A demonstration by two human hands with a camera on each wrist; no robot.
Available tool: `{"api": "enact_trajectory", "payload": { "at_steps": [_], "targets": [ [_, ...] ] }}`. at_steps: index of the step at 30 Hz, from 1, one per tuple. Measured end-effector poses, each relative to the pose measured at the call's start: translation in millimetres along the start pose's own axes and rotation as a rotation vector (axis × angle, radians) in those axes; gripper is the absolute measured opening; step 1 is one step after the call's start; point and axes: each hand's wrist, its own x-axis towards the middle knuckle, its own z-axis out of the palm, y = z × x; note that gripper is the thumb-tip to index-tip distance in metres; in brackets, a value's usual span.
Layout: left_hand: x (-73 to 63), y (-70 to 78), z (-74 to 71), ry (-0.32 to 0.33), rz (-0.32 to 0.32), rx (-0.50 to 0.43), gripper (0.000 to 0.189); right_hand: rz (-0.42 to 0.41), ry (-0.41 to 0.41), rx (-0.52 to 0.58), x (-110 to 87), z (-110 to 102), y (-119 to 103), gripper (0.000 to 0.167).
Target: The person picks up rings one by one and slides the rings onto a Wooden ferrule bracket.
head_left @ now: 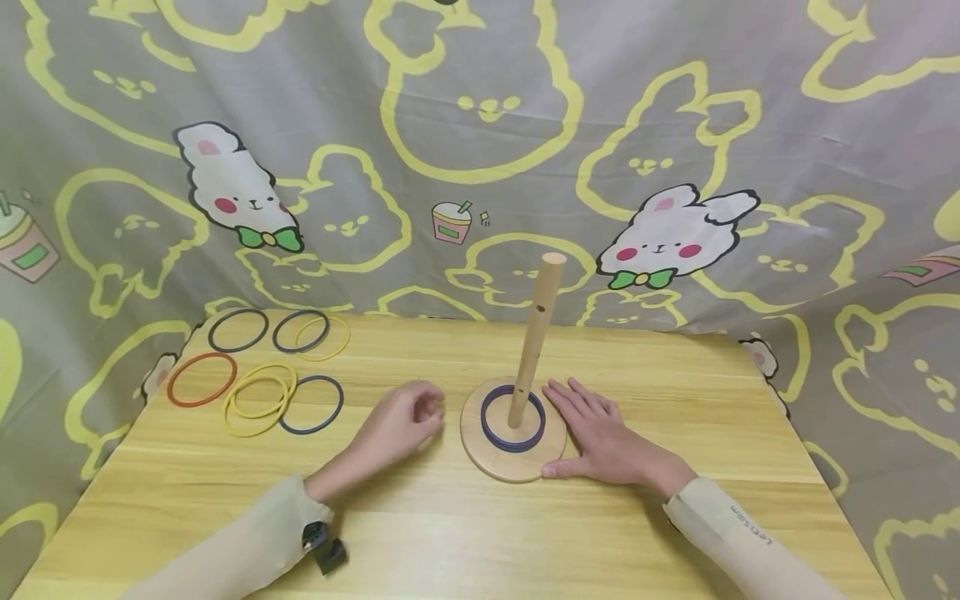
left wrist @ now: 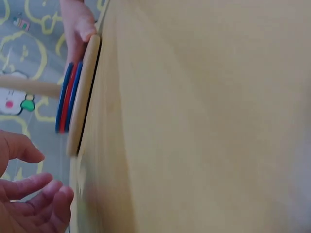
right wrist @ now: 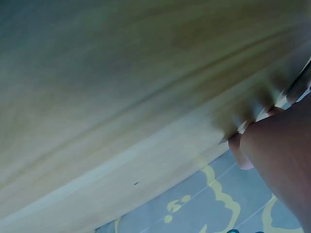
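A wooden ring-toss stand has a round base (head_left: 497,468) and an upright post (head_left: 531,333). Around the foot of the post lie stacked rings, the upper one a blue ring (head_left: 513,447); the left wrist view shows a red ring (left wrist: 68,99) between two blue ones. My right hand (head_left: 603,442) rests at the base's right edge, fingers straight and spread, thumb near the front rim. Left of the base is my left hand (head_left: 401,421), its fingers loosely bent and holding nothing; the left wrist view shows a gap between its thumb and fingers.
On the table's left side lie loose rings: a red ring (head_left: 172,392), two overlapping yellow rings (head_left: 227,421) touching a blue ring (head_left: 342,398), another blue ring (head_left: 211,333), and a blue ring (head_left: 275,333) over a thin yellow ring (head_left: 348,337). A patterned grey curtain (head_left: 480,50) hangs behind the wooden table (head_left: 450,542).
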Motion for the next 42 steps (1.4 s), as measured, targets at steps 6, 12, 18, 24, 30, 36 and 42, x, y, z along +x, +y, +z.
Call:
{"api": "enact_trajectory", "payload": {
  "at_steps": [6,12,18,24,30,36,42],
  "targets": [
    [-30.4,-23.8,-31.6,0.130,-0.028,0.138,0.019,0.000,-0.006,0.003,0.4,-1,-2,0.120],
    [-54.0,-45.5,-59.2,0.220,-0.045,0.270,0.022,0.000,-0.004,0.004,0.4,0,-1,0.119],
    [-64.3,-59.2,-78.7,0.235,-0.083,0.321,0.024,-0.001,-0.003,0.010,0.2,0,0,0.119],
    [-64.4,-65.7,-86.0,0.182,-0.138,0.346,0.019,-0.006,-0.002,0.012,-0.3,0,-1,0.118],
    [-58.2,-63.2,-84.2,0.113,-0.143,0.374,0.009,0.000,-0.003,0.015,-0.7,-1,-1,0.118],
    [-52.6,-52.4,-77.3,0.095,-0.048,0.349,0.014,0.003,-0.005,0.006,-0.7,0,0,0.119],
    [-47.5,-34.1,-75.9,0.128,0.056,0.257,0.019,0.004,-0.005,0.013,0.1,0,-2,0.119]
  ]
}}
